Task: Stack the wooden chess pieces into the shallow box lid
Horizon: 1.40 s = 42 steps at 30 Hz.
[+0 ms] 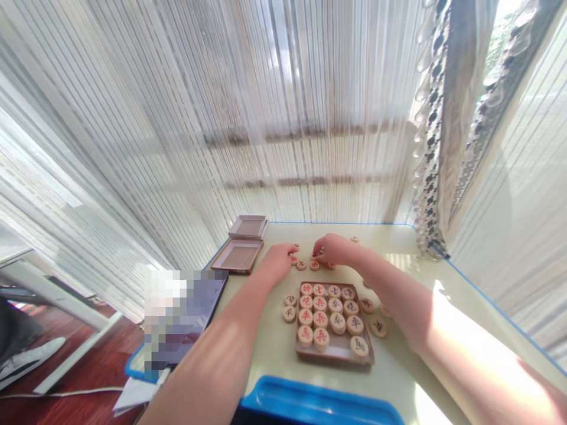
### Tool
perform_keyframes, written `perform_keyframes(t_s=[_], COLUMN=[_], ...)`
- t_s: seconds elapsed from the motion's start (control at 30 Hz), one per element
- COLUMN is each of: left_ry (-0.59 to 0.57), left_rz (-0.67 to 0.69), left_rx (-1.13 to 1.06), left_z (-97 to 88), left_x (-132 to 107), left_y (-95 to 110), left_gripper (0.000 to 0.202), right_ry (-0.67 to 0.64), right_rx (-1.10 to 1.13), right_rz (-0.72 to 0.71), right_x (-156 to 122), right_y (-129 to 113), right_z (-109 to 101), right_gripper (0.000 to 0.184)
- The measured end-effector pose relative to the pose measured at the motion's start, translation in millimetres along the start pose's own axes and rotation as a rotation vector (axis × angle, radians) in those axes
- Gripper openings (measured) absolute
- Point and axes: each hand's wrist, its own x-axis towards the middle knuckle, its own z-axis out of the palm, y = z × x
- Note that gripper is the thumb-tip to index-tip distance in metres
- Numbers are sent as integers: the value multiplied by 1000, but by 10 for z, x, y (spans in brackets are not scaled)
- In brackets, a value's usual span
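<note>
A shallow brown tray (339,353) lies on the pale table and holds several round wooden chess pieces (319,320) with red or black characters. Beyond it, loose pieces (302,265) lie near the far edge. My left hand (278,260) rests knuckles up on the table beside those loose pieces, fingers curled, touching one at its fingertips. My right hand (330,248) is just to the right, fingers pinched down over the small cluster; what they grip is hidden. More loose pieces (378,326) lie right of the tray, under my right forearm.
Two empty brown box halves (239,255) (248,226) sit at the table's far left corner. A dark tablet-like slab (195,307) lies at the left. A blue tray rim (316,401) is at the near edge. Sheer curtains (266,118) hang behind the table.
</note>
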Motion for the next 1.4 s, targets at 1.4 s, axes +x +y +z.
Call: perform_keyframes(t_s=[1.4], left_ry=[55], left_rz=[163], left_rx=[-3], left_z=[-54], left_x=[-72], left_y=[96], left_gripper=[29], right_ry=[55], right_rx=[250], right_rz=[-127], right_x=[-26], right_y=[-51], right_z=[-50], right_gripper=[24])
